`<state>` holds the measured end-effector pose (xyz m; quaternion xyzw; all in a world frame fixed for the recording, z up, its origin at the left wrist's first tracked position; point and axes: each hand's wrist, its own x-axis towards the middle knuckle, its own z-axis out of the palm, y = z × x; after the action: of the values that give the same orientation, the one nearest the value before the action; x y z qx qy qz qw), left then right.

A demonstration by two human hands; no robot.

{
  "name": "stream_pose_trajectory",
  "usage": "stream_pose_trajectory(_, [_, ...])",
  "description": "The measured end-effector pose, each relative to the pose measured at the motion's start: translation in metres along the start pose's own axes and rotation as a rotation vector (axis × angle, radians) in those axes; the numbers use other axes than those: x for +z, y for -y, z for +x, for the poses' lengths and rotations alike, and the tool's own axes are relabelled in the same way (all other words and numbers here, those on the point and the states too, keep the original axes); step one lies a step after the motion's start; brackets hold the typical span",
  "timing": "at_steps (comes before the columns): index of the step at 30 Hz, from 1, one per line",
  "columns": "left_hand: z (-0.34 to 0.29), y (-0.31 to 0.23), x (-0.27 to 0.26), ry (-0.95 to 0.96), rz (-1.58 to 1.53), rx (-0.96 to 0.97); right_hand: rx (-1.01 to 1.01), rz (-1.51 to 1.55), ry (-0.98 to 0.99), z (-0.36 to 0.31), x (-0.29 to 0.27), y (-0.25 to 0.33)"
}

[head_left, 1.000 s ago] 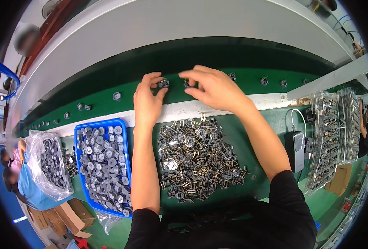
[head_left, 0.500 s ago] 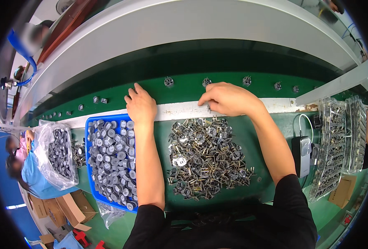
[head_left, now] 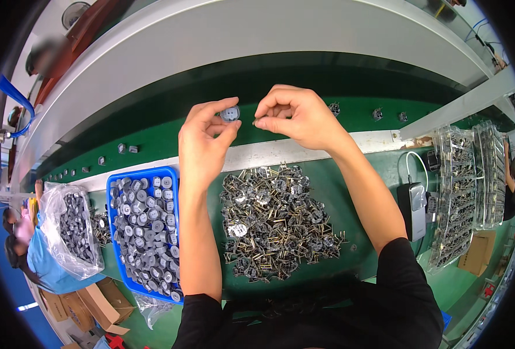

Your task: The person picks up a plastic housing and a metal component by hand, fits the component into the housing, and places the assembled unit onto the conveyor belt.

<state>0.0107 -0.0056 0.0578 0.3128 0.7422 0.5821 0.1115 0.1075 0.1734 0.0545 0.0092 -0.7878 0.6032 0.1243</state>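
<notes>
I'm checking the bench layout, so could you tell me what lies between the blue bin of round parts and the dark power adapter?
In the head view, a loose pile of pinned metal parts lies on the green mat between the blue bin and the adapter.

Heap of small metal pinned parts on the green table, blue plastic bin of round grey caps to its left, clear bag of grey parts further left, clear plastic trays at right, green conveyor belt behind

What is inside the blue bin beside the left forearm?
The blue bin is filled with small grey round parts, heaped loosely. Its floor and lower layers are covered, and the left forearm overlaps its right edge.
</notes>
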Motion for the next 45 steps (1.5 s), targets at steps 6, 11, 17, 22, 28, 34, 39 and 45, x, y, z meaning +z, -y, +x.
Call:
stream_pose_trajectory(6, [-0.003, -0.004, 0.011, 0.039, 0.061, 0.051, -0.029, 0.006, -0.162, -0.001, 0.007, 0.008])
stream_pose_trajectory(11, [-0.006, -0.008, 0.017, 0.033, 0.089, 0.052, -0.354, -0.377, -0.279, -0.001, 0.014, 0.003])
stream_pose_trajectory(17, [-0.008, -0.013, 0.02, 0.021, 0.141, 0.041, -0.401, -0.494, -0.239, -0.002, 0.015, 0.001])
stream_pose_trajectory(22, [-0.01, -0.016, 0.019, 0.016, 0.22, 0.053, -0.42, -0.567, -0.28, -0.002, 0.021, 0.003])
stream_pose_trajectory(28, [-0.008, -0.008, 0.014, -0.006, 0.222, 0.063, -0.423, -0.595, -0.286, -0.003, 0.025, -0.003])
stream_pose_trajectory(34, [0.003, 0.025, 0.011, -0.023, 0.302, -0.075, -0.186, -0.664, -0.225, -0.019, 0.016, -0.008])
stream_pose_trajectory(39, [0.032, 0.084, -0.02, -0.049, 0.707, -0.101, 0.041, -0.695, 0.259, -0.05, 0.001, -0.005])
stream_pose_trajectory(45, [-0.013, 0.031, -0.036, -0.172, 0.734, -0.13, 0.152, -0.361, 0.315, -0.085, -0.006, -0.01])
